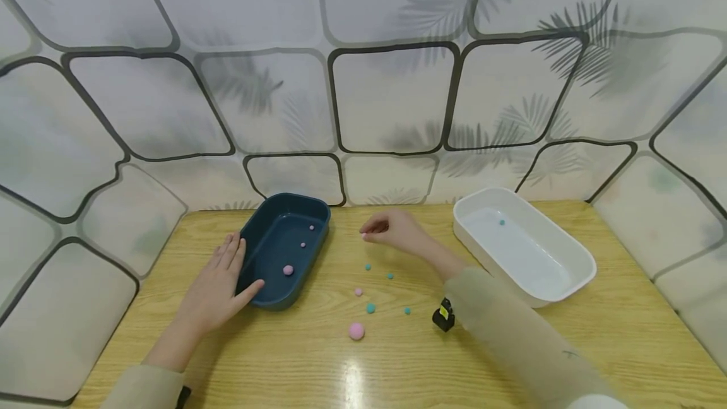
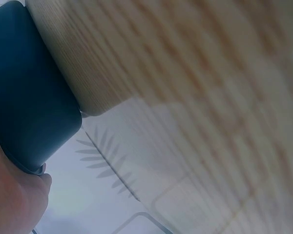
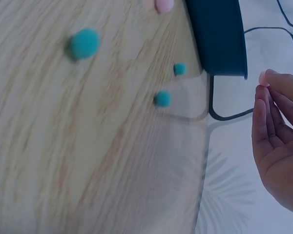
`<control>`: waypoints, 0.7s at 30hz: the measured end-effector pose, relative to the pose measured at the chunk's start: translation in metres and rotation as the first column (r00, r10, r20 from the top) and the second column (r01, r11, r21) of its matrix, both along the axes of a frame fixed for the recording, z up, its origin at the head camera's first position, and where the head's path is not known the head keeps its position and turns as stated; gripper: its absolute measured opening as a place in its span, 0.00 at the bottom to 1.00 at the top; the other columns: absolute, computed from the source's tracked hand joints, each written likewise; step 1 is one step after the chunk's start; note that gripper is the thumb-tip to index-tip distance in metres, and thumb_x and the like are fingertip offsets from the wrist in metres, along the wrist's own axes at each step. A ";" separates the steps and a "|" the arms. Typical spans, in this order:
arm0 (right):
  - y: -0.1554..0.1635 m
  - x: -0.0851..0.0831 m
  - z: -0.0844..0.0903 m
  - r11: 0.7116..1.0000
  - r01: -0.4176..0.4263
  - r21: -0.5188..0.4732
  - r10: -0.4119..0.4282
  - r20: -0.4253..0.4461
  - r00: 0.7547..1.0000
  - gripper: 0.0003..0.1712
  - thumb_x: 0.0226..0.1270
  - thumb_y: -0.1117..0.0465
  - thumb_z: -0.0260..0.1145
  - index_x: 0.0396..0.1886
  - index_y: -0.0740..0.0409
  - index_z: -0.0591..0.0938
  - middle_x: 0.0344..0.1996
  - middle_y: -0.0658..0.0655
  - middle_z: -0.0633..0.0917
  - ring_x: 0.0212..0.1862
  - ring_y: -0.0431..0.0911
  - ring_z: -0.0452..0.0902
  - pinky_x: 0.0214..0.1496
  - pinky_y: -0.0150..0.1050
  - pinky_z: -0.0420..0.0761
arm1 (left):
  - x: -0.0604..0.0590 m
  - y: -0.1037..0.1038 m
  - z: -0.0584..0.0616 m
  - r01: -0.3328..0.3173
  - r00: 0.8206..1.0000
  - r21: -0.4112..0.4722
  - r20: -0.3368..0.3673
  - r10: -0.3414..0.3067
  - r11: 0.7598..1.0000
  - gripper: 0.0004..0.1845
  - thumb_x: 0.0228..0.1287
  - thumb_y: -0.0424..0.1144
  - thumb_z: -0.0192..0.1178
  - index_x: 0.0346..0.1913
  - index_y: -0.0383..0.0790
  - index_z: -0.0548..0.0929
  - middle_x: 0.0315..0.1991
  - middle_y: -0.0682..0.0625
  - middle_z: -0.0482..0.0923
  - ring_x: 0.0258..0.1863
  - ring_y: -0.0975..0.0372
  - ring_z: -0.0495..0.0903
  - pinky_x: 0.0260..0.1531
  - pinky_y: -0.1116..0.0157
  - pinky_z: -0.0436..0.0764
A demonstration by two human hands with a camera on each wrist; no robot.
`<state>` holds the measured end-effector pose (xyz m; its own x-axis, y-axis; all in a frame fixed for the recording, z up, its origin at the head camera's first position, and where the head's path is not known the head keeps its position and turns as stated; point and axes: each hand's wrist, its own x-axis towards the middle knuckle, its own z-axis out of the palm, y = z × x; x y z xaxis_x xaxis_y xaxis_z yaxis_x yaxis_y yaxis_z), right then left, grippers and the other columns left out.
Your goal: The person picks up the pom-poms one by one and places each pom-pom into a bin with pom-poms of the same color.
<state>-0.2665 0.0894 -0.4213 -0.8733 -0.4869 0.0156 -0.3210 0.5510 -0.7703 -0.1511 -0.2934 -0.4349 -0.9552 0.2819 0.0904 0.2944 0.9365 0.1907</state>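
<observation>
My left hand rests on the left rim of a dark blue basin, its fingers straight and the thumb over the near edge. Inside that basin lie a larger pink ball and two tiny pink ones. Between thumb and fingertips, my right hand pinches a small pink ball, held above the table to the right of the blue basin. Below this hand, several small teal balls are scattered on the wood, along with a big pink ball and a smaller pink ball.
A white basin with one teal ball in it stands at the right, beside my right forearm. The wooden table meets a patterned wall at the back. A black wrist device sits near my right sleeve.
</observation>
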 end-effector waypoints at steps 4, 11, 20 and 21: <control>-0.011 0.000 0.004 1.000 -0.010 -0.024 0.010 0.000 1.000 0.11 0.72 0.58 0.75 0.49 0.58 0.93 0.43 0.55 0.94 0.41 0.42 0.88 0.45 0.34 0.88 | 0.001 0.000 0.001 0.003 1.000 -0.002 -0.008 -0.003 1.000 0.52 0.76 0.60 0.59 0.81 0.20 0.53 0.84 0.26 0.46 0.84 0.33 0.49 0.84 0.39 0.54; -0.032 -0.001 0.010 0.998 -0.033 -0.049 0.033 -0.020 0.999 0.11 0.73 0.58 0.74 0.48 0.57 0.93 0.43 0.56 0.94 0.41 0.43 0.88 0.44 0.34 0.88 | 0.001 0.000 0.001 0.000 1.000 -0.003 -0.007 0.000 1.000 0.53 0.77 0.61 0.58 0.82 0.20 0.53 0.84 0.26 0.46 0.84 0.34 0.49 0.84 0.39 0.54; -0.060 0.000 0.014 0.995 -0.070 -0.070 0.067 -0.045 0.997 0.10 0.73 0.58 0.74 0.49 0.56 0.93 0.45 0.56 0.93 0.43 0.44 0.89 0.43 0.30 0.87 | 0.001 0.000 0.000 0.002 1.000 -0.010 -0.015 -0.003 1.000 0.52 0.76 0.60 0.60 0.82 0.20 0.53 0.84 0.26 0.47 0.84 0.34 0.49 0.83 0.38 0.56; -0.063 0.000 0.015 0.995 -0.075 -0.070 0.072 -0.044 0.996 0.11 0.73 0.58 0.74 0.49 0.57 0.93 0.45 0.56 0.93 0.43 0.44 0.88 0.43 0.30 0.87 | 0.001 0.000 0.000 0.004 1.000 -0.009 -0.016 -0.004 1.000 0.52 0.76 0.60 0.59 0.82 0.20 0.53 0.84 0.26 0.47 0.84 0.34 0.49 0.83 0.38 0.56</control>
